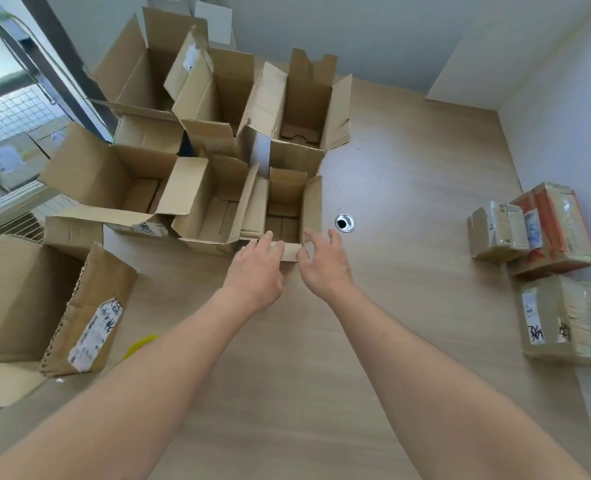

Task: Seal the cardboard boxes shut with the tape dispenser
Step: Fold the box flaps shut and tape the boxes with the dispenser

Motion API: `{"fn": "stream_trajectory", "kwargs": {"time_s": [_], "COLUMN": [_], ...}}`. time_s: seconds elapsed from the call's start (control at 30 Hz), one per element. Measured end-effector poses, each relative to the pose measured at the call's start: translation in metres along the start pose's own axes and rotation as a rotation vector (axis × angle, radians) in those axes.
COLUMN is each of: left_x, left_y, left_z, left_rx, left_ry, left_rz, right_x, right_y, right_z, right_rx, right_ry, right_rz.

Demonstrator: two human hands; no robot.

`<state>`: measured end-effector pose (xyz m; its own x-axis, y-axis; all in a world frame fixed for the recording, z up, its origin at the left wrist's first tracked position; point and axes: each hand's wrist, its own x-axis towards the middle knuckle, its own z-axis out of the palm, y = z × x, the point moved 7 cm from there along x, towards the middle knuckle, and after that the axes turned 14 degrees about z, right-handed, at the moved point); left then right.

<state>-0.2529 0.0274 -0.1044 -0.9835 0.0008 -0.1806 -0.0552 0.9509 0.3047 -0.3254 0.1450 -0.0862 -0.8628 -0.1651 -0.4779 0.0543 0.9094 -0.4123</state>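
- Left hand (256, 268) and right hand (323, 261), fingers spread, gripping nothing, at small open box (283, 216) near flap, 6 o'clock side.
- Advice: fold side flaps first, press flat; yellow dispenser (140, 345) waits at 8 o'clock.

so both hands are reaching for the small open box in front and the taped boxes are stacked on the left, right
Not quite: the head view shows the taped boxes sitting on the right, by the wall. The rest holds: the left hand and right hand are both at the near edge of the small open box.

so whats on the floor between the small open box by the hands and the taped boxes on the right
In the head view, only a round metal floor fitting beside the small open box; the rest toward the taped boxes is bare floor.
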Motion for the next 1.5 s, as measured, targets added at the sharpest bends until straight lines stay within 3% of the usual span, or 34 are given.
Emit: {"fn": "stream_trajectory", "kwargs": {"time_s": [0.23, 0.37, 0.63, 0.97, 1.17, 1.33, 1.4, 1.5], "left_x": [0.004, -0.013, -0.067, -0.125, -0.130, -0.138, -0.139, -0.135], "left_y": [-0.025, -0.022, 0.002, -0.031, -0.046, -0.055, -0.058, -0.062], "left_z": [0.018, 0.022, 0.038, 0.020, 0.013, 0.004, 0.001, 0.000], "left_rx": [-0.094, -0.122, -0.167, -0.197, -0.267, -0.253, -0.232, -0.197], "left_ry": [0.016, -0.030, -0.016, 0.031, -0.042, -0.034, -0.037, -0.002], "left_rz": [0.015, 0.010, 0.044, -0.126, 0.056, 0.073, 0.060, 0.059], "right_x": [0.017, -0.004, -0.041, -0.101, -0.132, -0.161, -0.157, -0.145], "right_y": [-0.001, 0.018, 0.055, 0.035, 0.016, 0.009, 0.024, 0.053], "right_z": [0.022, 0.022, 0.044, 0.081, 0.105, 0.120, 0.115, 0.085], "right_rx": [0.317, 0.427, 0.506, 0.637, 0.664, 0.637, 0.565, 0.365], "right_ry": [0.144, 0.119, -0.103, -0.314, -0.330, -0.444, -0.363, -0.034], "right_rz": [0.067, 0.149, 0.328, 0.443, 0.541, 0.593, 0.654, 0.681]}}
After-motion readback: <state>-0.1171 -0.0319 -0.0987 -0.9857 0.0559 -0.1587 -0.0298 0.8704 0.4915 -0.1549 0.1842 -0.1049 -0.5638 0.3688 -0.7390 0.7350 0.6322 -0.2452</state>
